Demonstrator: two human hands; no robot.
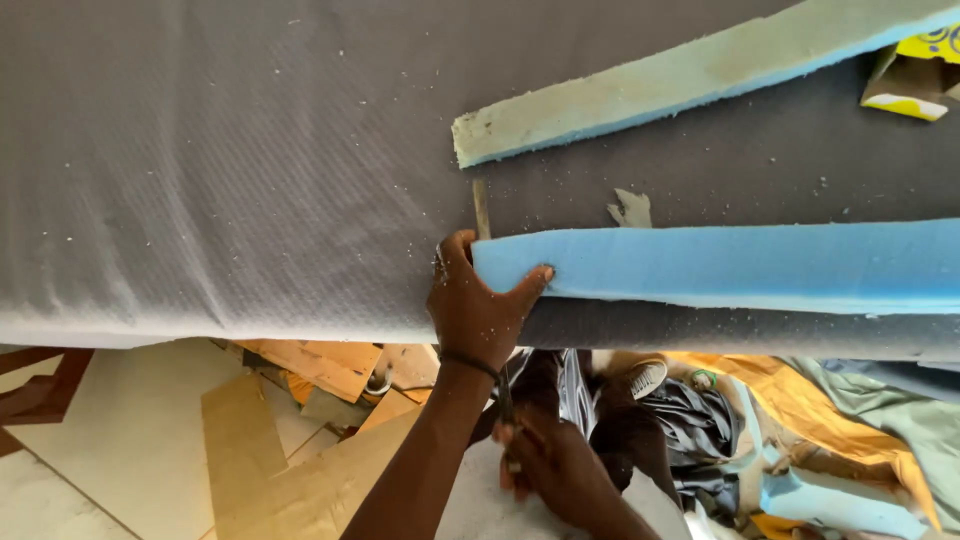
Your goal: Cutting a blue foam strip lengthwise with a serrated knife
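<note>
My left hand (478,305) sits at the centre of the frame with its fingers (533,278) clamped around the near end of the blue foam strip (720,265), which lies along the right side of the grey fabric-covered desk (230,170). My right hand (550,465), low in the frame below the desk edge, has its fingers together on a thin blade-like tool (505,395). A 2nd, pale green foam strip (690,80) lies in the upper right, well apart, and cardboard pieces (290,440) cover the floor at lower left.
</note>
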